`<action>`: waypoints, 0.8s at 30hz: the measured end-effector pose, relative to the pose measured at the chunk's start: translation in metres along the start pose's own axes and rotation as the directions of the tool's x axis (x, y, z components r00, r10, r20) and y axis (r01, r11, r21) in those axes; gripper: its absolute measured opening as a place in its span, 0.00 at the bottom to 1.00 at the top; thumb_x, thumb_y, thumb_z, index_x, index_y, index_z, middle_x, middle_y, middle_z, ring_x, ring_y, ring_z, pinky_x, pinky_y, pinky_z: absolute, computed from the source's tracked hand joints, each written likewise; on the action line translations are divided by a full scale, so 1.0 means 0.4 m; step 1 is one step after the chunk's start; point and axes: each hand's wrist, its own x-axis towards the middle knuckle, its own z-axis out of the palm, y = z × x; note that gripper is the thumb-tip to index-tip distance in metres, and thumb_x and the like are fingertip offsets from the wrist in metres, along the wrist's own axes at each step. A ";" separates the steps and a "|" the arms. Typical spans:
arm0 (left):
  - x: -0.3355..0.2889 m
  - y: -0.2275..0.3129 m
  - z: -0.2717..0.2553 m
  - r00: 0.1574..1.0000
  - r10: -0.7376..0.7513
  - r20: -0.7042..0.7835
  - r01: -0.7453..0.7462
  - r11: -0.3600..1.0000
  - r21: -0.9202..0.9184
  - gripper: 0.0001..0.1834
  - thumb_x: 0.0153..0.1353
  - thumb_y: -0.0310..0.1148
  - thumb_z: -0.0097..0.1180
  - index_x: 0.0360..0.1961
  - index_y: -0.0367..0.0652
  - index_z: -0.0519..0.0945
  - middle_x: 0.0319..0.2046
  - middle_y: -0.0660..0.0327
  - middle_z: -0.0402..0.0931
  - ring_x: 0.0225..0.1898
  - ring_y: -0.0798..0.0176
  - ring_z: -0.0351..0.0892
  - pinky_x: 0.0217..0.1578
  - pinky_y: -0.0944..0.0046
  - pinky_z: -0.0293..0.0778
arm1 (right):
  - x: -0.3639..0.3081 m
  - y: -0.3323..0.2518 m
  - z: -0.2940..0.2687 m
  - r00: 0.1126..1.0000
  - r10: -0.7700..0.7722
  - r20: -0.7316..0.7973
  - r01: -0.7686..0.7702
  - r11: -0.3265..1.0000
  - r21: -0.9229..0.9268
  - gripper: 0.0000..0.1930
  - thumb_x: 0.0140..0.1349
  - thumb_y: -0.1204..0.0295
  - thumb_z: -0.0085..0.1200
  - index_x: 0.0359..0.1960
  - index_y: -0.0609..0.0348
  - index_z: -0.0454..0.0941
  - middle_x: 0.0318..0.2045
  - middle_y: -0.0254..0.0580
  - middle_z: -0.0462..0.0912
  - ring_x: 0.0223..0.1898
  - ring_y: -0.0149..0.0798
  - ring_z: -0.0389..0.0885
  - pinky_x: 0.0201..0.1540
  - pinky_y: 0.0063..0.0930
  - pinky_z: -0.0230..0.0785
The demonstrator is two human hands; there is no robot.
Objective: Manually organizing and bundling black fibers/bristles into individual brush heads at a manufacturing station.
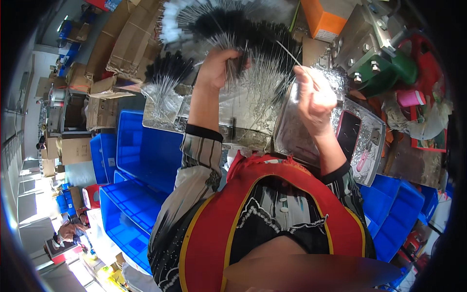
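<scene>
My left hand (219, 67) is closed around a bundle of thin wire-stemmed brushes (236, 65) with dark bristled ends, over the far part of the work table. To its right, my right hand (316, 100) pinches one thin, pale wire (288, 51) that slants up and left from the fingertips. Whether this wire carries bristles is hard to see. More black-bristled brushes (267, 39) lie heaped beyond and between my hands. A smaller bunch of black brushes (168, 68) rests left of my left hand. White-tipped brushes (175, 19) fan out at the far left of the pile.
A metal tray (301, 134) stands under my right forearm, with a phone (349, 131) beside it. A green machine (394, 68) with bolts is at the far right, near an orange box (323, 19). Blue bins (151, 151) flank me, and cardboard boxes (131, 44) stand left.
</scene>
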 end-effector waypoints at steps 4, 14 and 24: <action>-0.008 -0.024 -0.037 0.996 -0.078 -0.054 0.067 0.982 -0.178 0.10 0.53 0.24 0.46 0.36 0.30 0.72 0.27 0.49 0.75 0.24 0.57 0.77 0.24 0.62 0.76 | 0.030 0.009 0.111 0.997 -0.074 0.032 0.077 0.989 -0.126 0.03 0.49 0.82 0.51 0.26 0.66 0.76 0.25 0.40 0.77 0.23 0.38 0.75 0.26 0.24 0.68; 0.026 -0.075 -0.042 0.982 -0.045 -0.184 -0.028 0.926 -0.378 0.06 0.53 0.26 0.53 0.31 0.35 0.73 0.22 0.57 0.73 0.22 0.61 0.74 0.23 0.67 0.74 | -0.006 -0.038 0.236 0.931 -0.159 0.329 0.193 0.979 -0.072 0.03 0.48 0.73 0.52 0.22 0.58 0.72 0.23 0.37 0.70 0.29 0.40 0.72 0.30 0.31 0.67; 0.027 -0.051 0.046 0.900 0.273 -0.339 -0.376 0.880 -0.290 0.17 0.51 0.22 0.52 0.44 0.39 0.69 0.28 0.57 0.76 0.22 0.67 0.73 0.23 0.68 0.73 | -0.075 -0.070 0.149 0.705 0.499 0.505 -0.584 0.811 0.014 0.32 0.43 0.70 0.58 0.51 0.67 0.60 0.42 0.52 0.69 0.39 0.43 0.71 0.41 0.31 0.65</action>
